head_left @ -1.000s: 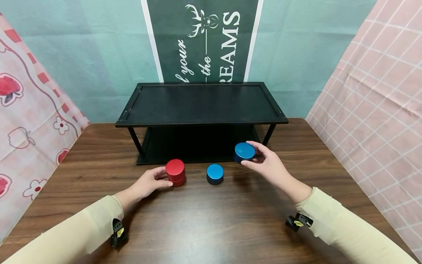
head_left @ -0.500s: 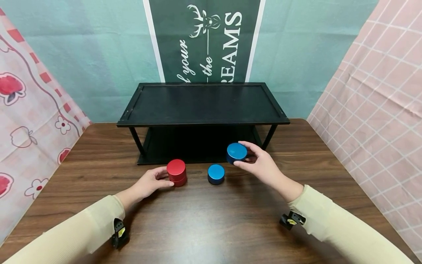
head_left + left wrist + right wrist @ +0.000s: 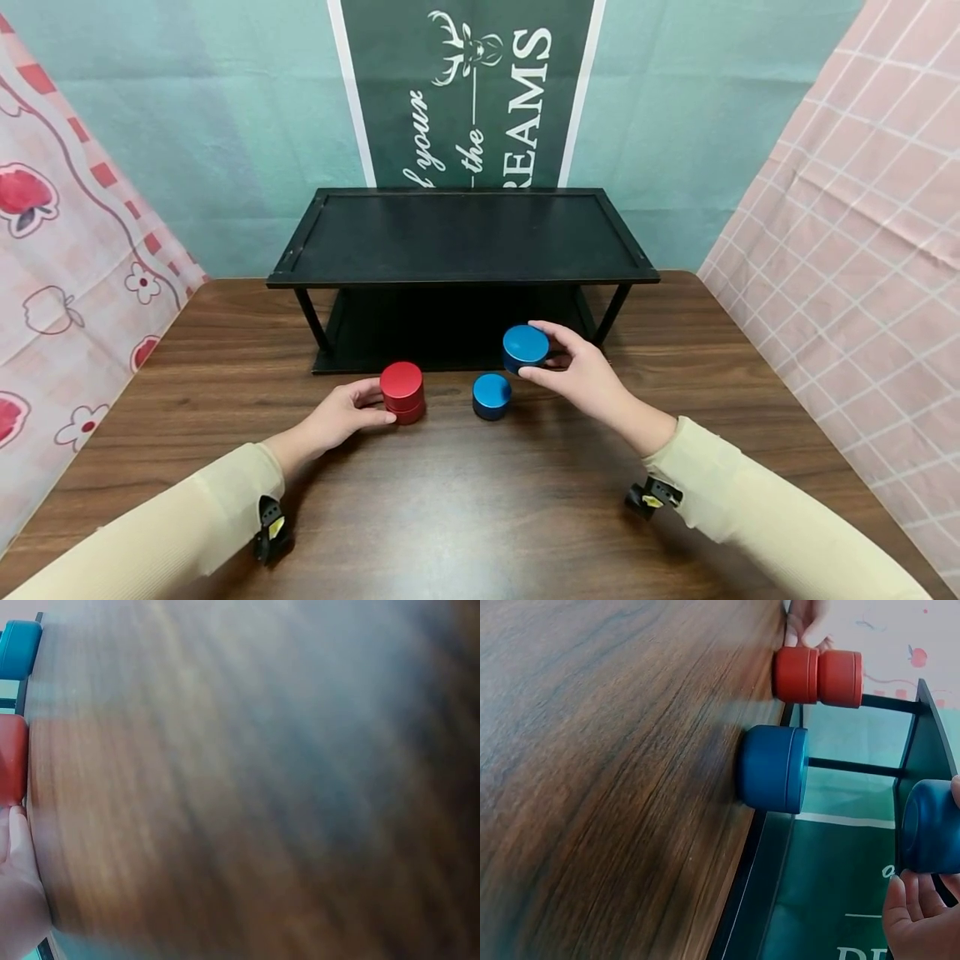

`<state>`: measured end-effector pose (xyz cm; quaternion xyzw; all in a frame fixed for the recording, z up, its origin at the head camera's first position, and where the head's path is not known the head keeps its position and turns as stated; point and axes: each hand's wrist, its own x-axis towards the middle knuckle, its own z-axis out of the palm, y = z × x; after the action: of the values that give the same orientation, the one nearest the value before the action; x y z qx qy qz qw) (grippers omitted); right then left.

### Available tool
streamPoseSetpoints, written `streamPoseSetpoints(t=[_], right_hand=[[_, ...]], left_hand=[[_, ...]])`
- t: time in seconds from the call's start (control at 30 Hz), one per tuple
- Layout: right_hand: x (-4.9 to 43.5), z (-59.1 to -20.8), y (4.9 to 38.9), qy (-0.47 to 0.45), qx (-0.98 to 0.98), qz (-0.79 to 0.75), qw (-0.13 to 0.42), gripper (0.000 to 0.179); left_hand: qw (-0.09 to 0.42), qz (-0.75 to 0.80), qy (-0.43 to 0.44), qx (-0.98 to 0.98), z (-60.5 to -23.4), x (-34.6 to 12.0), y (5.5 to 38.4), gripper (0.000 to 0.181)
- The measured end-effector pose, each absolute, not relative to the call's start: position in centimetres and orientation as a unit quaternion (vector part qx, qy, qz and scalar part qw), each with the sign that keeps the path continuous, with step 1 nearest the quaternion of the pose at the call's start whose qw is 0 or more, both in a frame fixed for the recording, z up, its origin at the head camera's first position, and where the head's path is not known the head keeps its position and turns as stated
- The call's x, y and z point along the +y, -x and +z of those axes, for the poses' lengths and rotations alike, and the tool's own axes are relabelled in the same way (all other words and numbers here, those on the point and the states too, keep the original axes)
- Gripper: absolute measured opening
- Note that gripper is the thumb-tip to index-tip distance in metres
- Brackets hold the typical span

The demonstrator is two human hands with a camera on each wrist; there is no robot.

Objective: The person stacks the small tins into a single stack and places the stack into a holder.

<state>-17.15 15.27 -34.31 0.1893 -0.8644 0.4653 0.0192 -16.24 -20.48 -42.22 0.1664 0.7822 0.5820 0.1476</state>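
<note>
Across a glossy wood-grain table (image 3: 420,517), light gleamed between cream sleeves (image 3: 157,525).
The left hand (image 3: 341,415) held stacked red cylinders (image 3: 402,390) on the wood; the right hand (image 3: 581,379) gripped a smooth blue cylinder (image 3: 526,347) aloft near its standing twin (image 3: 491,395). Behind stood a black two-tier rack (image 3: 465,237), then creased teal cloth (image 3: 225,125).

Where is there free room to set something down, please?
Bare: the shelf top; the table between the sleeves. Crowded: along the shelf's front, with left hand, red stack, blue cylinder, and right hand holding a raised cylinder.
</note>
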Motion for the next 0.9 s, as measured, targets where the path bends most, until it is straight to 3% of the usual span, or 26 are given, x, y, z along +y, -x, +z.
streamPoseSetpoints(t=[0.9], right_hand=[[13.3,-33.9,17.3,-0.193,-0.860,0.472,-0.002,0.064]], left_hand=[[0.149,0.581,-0.164,0.783,-42.1,-20.4,16.2,0.051]])
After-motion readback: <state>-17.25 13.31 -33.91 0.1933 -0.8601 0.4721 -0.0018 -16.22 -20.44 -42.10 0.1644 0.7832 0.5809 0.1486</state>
